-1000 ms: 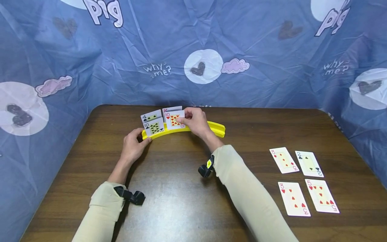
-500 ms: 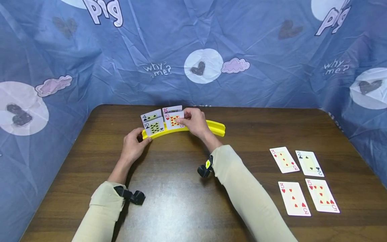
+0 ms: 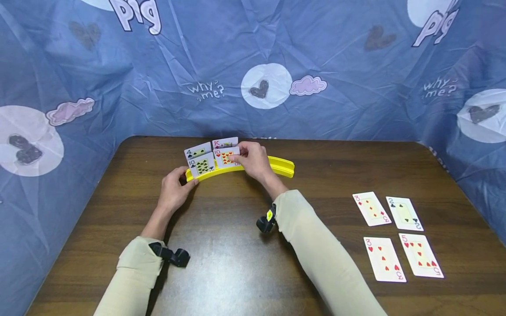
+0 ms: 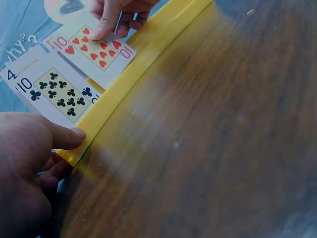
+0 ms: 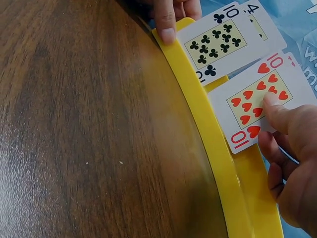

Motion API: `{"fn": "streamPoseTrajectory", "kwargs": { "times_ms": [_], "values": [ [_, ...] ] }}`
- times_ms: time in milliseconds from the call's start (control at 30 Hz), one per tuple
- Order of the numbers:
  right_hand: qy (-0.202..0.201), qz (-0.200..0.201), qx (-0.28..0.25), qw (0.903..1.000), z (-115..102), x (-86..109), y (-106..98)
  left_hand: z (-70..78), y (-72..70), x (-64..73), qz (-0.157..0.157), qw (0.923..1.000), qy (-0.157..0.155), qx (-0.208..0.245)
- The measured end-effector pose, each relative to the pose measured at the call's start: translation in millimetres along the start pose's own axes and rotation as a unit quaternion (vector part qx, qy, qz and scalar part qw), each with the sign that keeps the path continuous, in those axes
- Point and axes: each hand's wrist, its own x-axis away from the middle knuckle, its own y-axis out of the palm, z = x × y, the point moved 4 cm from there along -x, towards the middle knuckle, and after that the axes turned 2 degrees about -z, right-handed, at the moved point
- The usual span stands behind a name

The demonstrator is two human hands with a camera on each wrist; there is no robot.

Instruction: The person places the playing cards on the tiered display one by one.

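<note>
On glossy woodgrain (image 3: 233,245), left hand (image 3: 173,192) grips curved, apparently plastic rack (image 5: 203,129); right hand (image 3: 256,163) pinches hearts card (image 3: 224,157).

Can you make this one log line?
left hand: grips yellow rack | right hand: pinches ten of hearts | ten of clubs: in rack | three of hearts: flat on table

Red ten (image 3: 223,157) at yellow rack (image 3: 282,168)
</note>
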Motion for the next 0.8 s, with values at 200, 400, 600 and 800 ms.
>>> {"fn": "streamPoseTrajectory", "kwargs": {
  "times_ms": [200,400,600,800],
  "values": [
    [-0.005,-0.005,0.012,0.9999,-2.2,0.7,0.3,0.5,-0.1,0.2,0.003,1.0000,0.003,0.003],
    [-0.004,-0.006,0.009,0.9999,-3.5,1.2,-0.5,2.3,-0.8,0.6,0.003,1.0000,0.003,0.000],
    [-0.006,-0.011,0.019,0.9998,-4.3,0.6,-1.2,1.9,-0.7,0.5,0.005,0.9999,0.009,0.001],
    [-0.006,-0.020,0.029,0.9994,-4.1,-0.9,-0.1,1.4,-0.7,0.6,0.008,0.9999,0.011,0.003]
  ]
}}
